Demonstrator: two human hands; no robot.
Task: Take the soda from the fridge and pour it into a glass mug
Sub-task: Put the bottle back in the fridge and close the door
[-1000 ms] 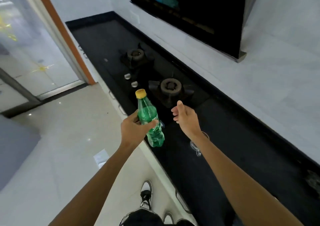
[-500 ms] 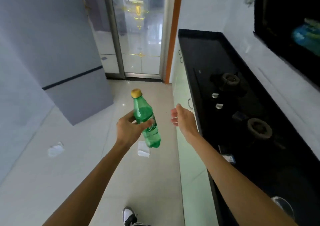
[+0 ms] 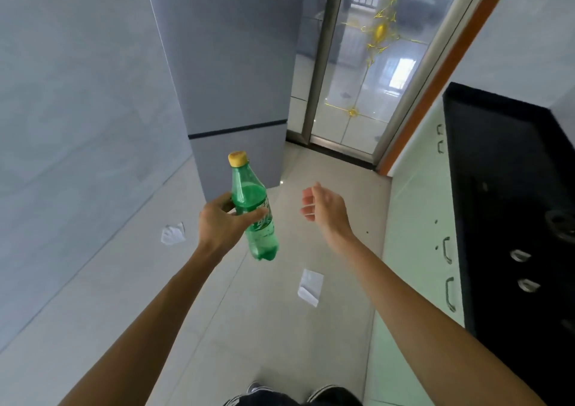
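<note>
The green translucent plastic soda bottle [image 3: 253,215] with a yellow screw cap [image 3: 238,158] is gripped around its middle by the left hand [image 3: 222,223], whose fingers cover part of the label, leaving its print unreadable. The bottle tilts slightly, base hanging below the hand. To its right, apart, the right hand [image 3: 325,211] hangs empty, fingers loosely curled. Beyond the left hand stands a smooth grey-blue fridge [image 3: 230,72], doors closed. Right of the right hand, the glossy black tabletop [image 3: 497,162] is cut off by the frame edge.

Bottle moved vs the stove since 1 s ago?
Yes. The bottle, held in the left hand, was by the stove burners; now it is left of the counter, over the floor, facing the fridge.
</note>
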